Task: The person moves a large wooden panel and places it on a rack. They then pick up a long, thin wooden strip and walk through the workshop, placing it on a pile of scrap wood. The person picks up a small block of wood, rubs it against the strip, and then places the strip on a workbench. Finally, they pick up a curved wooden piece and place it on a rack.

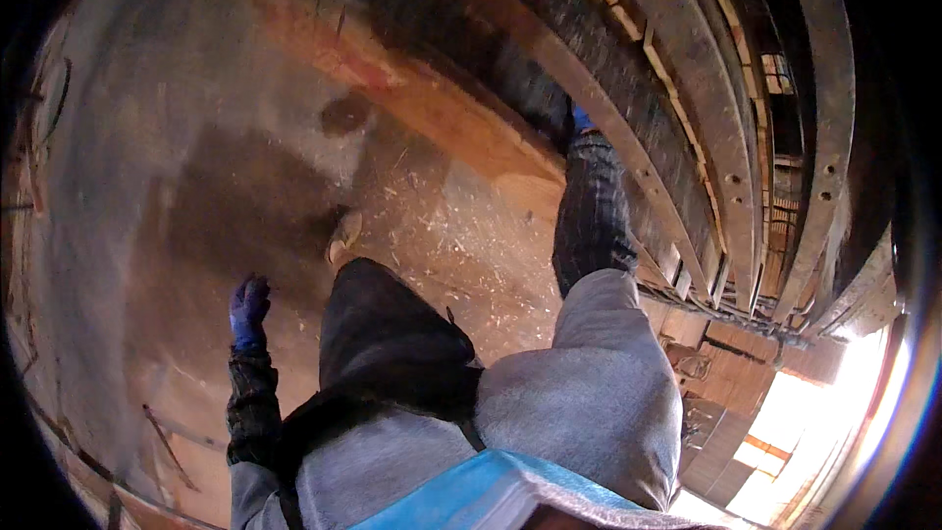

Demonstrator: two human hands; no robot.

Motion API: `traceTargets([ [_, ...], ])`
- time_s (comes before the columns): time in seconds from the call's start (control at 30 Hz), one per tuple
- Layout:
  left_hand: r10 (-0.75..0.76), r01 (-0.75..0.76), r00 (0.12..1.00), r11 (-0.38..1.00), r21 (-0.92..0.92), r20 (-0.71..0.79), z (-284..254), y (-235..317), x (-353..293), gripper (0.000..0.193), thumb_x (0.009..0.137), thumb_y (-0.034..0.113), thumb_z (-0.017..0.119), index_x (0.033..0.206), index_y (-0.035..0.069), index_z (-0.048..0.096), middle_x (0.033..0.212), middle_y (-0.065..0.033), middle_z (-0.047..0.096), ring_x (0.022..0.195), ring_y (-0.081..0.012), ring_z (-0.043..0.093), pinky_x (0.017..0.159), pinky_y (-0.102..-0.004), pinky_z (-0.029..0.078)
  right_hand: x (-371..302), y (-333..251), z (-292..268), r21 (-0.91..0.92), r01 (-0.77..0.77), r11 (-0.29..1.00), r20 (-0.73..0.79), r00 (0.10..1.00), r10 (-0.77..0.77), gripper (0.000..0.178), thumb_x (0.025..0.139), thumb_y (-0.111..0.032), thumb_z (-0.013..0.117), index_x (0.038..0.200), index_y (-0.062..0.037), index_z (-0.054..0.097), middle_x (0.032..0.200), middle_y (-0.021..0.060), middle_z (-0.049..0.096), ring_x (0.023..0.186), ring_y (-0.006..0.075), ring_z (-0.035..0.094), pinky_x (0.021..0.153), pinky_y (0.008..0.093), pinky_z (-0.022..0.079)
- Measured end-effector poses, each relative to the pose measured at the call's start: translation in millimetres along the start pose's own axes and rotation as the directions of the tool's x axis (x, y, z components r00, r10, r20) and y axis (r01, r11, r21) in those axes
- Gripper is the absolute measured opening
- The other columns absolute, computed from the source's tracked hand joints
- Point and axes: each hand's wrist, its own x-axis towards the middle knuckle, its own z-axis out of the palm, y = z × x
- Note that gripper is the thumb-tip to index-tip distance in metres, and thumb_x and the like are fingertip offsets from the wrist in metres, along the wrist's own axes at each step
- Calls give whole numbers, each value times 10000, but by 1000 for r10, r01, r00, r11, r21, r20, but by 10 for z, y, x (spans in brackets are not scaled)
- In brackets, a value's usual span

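My left hand point(248, 306), in a blue glove with dark fingertips, hangs beside my left leg above the brown floor point(245, 334). Its fingers are loosely bent, and nothing shows in them. My right arm reaches forward in a dark striped sleeve to a stack of long, curved, rusty bars point(628, 137). Of my right hand point(581, 118), only a patch of blue glove shows; a curved bar hides its fingers. A long orange-brown timber point(442, 118) lies on the floor just left of that hand.
Pale chips and shavings point(442, 236) litter the floor ahead of my tan shoe point(343, 236). More curved bars with bolt holes point(819, 137) rise on the right, with pale strips between some. Bright light point(795, 422) enters at the lower right. A thin rod point(167, 447) lies at lower left.
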Motion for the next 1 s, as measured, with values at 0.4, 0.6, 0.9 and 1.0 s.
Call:
traceTargets([
  [0.4,110,-97,988,989,-114,112,-691,-2497,-628,479,870,255,567,1310,132,421,1216,-80,554,1090,-219,528,774,-335,447,-371,-1073,-1369,69,698,712,-310,694,-650,449,814,-242,618,1193,-15,536,1204,209,530,1082,348,526,948,382,403],
  [0.6,-9,-2,999,972,-234,-48,-390,-2591,-1129,456,857,268,581,1267,106,469,1099,-50,601,927,-150,585,701,-266,459,518,-225,-1198,78,328,941,20,944,-330,497,866,-331,556,1223,8,487,1235,221,502,1151,351,471,968,355,371],
  [0.9,81,-74,997,948,-308,9,90,-2273,-1396,431,873,332,566,1247,130,491,1140,-31,600,977,-150,574,770,-289,447,366,-344,-1398,39,155,987,260,952,-160,604,844,-553,463,1204,-74,539,1203,219,525,1111,382,492,960,426,379],
  [1.0,55,-48,998,944,-326,14,166,-2330,-1424,418,876,332,564,1235,128,502,1149,-36,597,979,-155,574,768,-288,446,-208,-475,-1468,246,515,821,-88,855,-511,471,814,-368,594,1155,-46,558,1175,201,548,1131,350,490,945,407,404],
])
